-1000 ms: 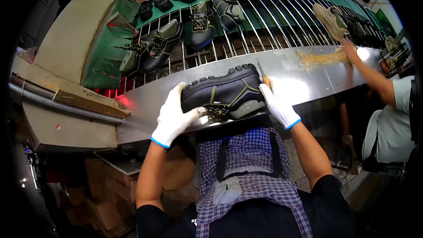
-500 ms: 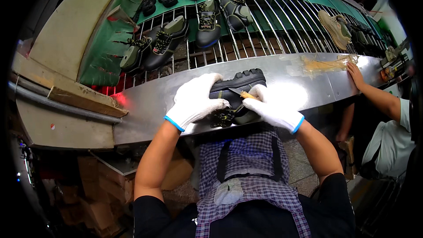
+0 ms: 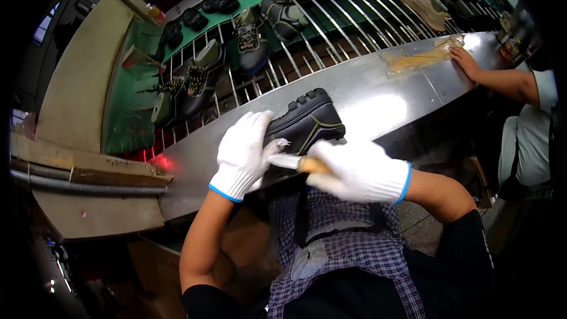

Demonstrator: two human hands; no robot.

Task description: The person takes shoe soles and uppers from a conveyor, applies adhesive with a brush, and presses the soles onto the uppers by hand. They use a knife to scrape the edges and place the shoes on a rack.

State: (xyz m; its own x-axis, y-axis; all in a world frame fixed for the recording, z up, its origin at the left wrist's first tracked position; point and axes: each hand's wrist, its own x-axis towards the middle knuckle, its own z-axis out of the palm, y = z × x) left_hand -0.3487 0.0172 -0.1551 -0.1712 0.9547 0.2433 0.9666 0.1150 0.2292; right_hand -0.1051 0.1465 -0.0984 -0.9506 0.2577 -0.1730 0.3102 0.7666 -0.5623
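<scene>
In a white glove with a blue cuff, my left hand (image 3: 242,152) is closed round the left part of a black work shoe (image 3: 312,124). The shoe lies on its side on the metal ledge, with its chunky sole facing away from me and yellow stitching on its upper. My gloved right hand (image 3: 361,170) grips the wooden handle of a short-bladed knife (image 3: 314,166). Its blade points left, close to my left thumb and in front of the shoe. Whether the blade touches the shoe or the glove, I cannot tell.
Behind the metal ledge (image 3: 378,103), a metal roller rack (image 3: 348,29) bears several dark shoes (image 3: 253,47) and a beige shoe (image 3: 422,7). Black soles (image 3: 220,5) lie on a green strip. Another person's hand (image 3: 463,62) rests on the ledge at right; someone else's hands show at the far side.
My right hand has drawn the knife from the shoe's side toward me, its blade now pointing left. The shoe is tilted, its right end higher. The whole view has turned somewhat.
</scene>
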